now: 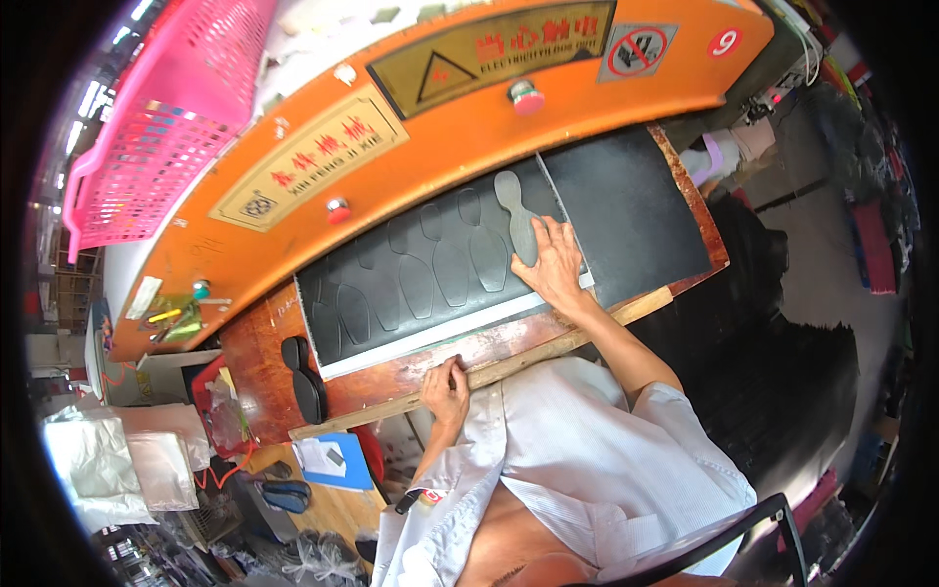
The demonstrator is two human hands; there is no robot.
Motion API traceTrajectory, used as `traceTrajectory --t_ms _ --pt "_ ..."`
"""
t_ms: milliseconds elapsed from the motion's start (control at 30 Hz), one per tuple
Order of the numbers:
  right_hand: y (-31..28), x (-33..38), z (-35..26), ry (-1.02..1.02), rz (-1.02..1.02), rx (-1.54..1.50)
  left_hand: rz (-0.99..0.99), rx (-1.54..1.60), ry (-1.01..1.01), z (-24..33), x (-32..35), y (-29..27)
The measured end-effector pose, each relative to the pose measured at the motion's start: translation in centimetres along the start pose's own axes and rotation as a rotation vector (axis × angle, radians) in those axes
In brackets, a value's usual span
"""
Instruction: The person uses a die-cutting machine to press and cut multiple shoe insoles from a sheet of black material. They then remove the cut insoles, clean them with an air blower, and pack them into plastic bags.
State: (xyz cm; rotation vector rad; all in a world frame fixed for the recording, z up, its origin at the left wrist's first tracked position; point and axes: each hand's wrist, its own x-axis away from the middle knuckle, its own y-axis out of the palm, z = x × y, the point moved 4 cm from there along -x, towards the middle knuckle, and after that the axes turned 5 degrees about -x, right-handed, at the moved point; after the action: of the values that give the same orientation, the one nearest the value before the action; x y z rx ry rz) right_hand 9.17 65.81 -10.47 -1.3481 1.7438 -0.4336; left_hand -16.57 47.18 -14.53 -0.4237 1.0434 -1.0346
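Observation:
A grey, insole-shaped cutting die (511, 201) lies on a black sheet (377, 279), near the sheet's right end. My right hand (553, 259) reaches over its lower part, with thumb and fingers at its sides. Several insole outlines (442, 256) are cut in a row across the sheet to the left of the die. At the table's front edge rests my left hand (447, 393), its fingers curled. Whether anything is inside those fingers is hidden. A stack of black insoles (305, 377) lies on the table left of the sheet.
The orange beam of a press (450, 127) spans the space behind the sheet, with red buttons on its front. A second black sheet (636, 210) covers the table's right side. A pink basket (161, 147) stands at the upper left. Dark sheets (773, 391) hang or lie at right.

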Motion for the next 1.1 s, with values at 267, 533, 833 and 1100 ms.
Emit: traceTrajectory --t_ms 267,533,833,1100 --pt "-6.7 -12.6 -3.5 -0.078 0.278 -0.56 0.077 -0.084 -0.139 -3.2 -9.0 4.4" --pt "-6.2 -14.2 -1.5 -0.127 0.11 -0.389 0.03 -0.028 -0.304 -5.8 -18.8 6.8" --pt "2.6 -5.6 0.3 -0.038 -0.139 -0.296 0.003 -0.099 -0.363 -6.2 -21.1 7.1" --pt "4.6 -3.7 -0.5 -0.112 -0.028 -0.277 -0.121 -0.04 -0.329 -6.7 -20.6 6.9"
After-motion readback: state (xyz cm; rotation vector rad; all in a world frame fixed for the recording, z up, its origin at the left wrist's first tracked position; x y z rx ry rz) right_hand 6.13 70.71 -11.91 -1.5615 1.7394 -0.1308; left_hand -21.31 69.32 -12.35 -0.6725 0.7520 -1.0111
